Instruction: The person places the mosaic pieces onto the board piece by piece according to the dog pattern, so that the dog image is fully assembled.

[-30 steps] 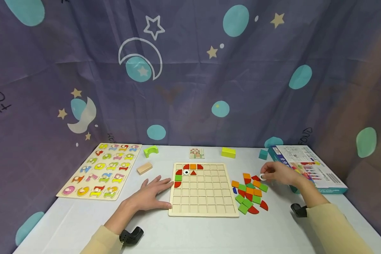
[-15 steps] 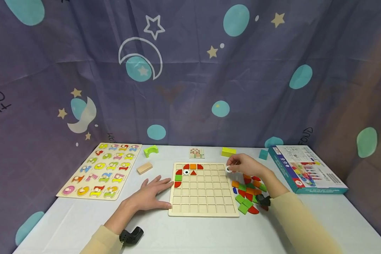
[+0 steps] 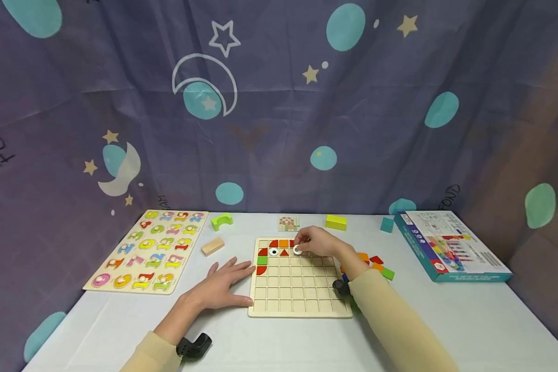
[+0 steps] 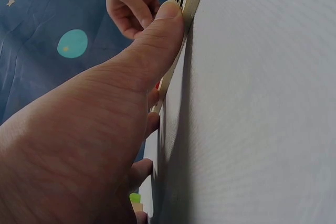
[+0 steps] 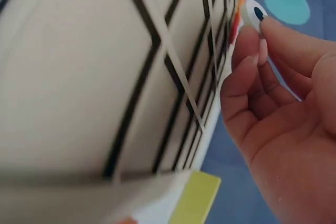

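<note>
A square wooden grid board (image 3: pixel 302 292) lies mid-table. In its upper left cells sit red quarter-circles (image 3: pixel 261 270), an orange square (image 3: pixel 283 243), a green square (image 3: pixel 262 261), a red triangle (image 3: pixel 284 253) and a white eye disc (image 3: pixel 273 252). My right hand (image 3: pixel 321 241) pinches a second eye disc (image 5: pixel 254 14) between thumb and fingertip, over the cell right of the triangle. At the board's left edge my left hand (image 3: pixel 220 287) lies with fingers spread; in the left wrist view its thumb (image 4: pixel 168 11) touches the rim.
Loose coloured pieces (image 3: pixel 388 274) lie right of the board, partly hidden by my right arm. A number puzzle (image 3: pixel 135 261) is at left, a boxed set (image 3: pixel 455 248) at right. Behind the board are a pattern card (image 3: pixel 289 223), a yellow block (image 3: pixel 336 222) and a green arch (image 3: pixel 221 221).
My right hand has carried the eye disc leftward from the loose pieces, past the board's right edge, to over its upper rows. The left hand stays at the board's edge.
</note>
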Available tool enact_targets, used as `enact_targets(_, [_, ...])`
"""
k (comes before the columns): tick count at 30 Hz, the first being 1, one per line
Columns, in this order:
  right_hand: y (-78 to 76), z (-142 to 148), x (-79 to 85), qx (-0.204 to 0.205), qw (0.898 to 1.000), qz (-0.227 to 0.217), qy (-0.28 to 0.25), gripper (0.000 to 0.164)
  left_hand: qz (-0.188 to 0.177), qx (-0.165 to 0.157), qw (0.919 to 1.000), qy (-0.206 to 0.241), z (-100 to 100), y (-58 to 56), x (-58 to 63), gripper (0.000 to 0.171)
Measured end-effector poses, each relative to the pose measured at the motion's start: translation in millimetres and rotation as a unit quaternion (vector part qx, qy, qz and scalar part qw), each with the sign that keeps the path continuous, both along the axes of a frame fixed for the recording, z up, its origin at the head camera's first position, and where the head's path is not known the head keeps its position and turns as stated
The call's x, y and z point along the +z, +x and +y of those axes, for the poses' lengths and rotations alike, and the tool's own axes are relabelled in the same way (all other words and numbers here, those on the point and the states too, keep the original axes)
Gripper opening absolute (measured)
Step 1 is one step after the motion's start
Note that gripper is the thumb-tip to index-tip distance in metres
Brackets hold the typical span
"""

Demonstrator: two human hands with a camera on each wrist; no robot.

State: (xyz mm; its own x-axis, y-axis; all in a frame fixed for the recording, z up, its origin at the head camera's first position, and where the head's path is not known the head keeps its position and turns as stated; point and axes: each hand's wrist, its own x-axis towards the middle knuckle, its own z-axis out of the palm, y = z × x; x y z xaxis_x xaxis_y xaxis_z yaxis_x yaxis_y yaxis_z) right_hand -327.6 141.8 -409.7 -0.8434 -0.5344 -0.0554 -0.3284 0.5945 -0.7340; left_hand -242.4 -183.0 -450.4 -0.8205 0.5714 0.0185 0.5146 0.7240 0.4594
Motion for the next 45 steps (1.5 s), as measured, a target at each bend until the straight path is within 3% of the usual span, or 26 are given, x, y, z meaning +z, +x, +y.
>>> enact_targets(14, [-5.0,-6,-2.9,-0.002,0.999,0.021,0.036,0.005,-0.001,-0.004,1.0,-0.001,1,1.2,6.8,0.087])
enact_targets(28, [-1.0,-9,-5.6,-0.002,0.996,0.037,0.076,0.006,0.004,-0.007,1.0,-0.002,1,0.1,2.3,0.087])
enact_targets(37, [3.5,20,-0.6,-0.019,1.0,0.0,0.019,0.01,-0.001,-0.005,1.0,-0.002,1,0.5,0.2,0.089])
enact_targets(45, [6.5,60,9.2,-0.049,0.998,0.001,0.025,0.021,-0.005,-0.005,1.0,-0.001,-1,-1.0,-0.1,0.089])
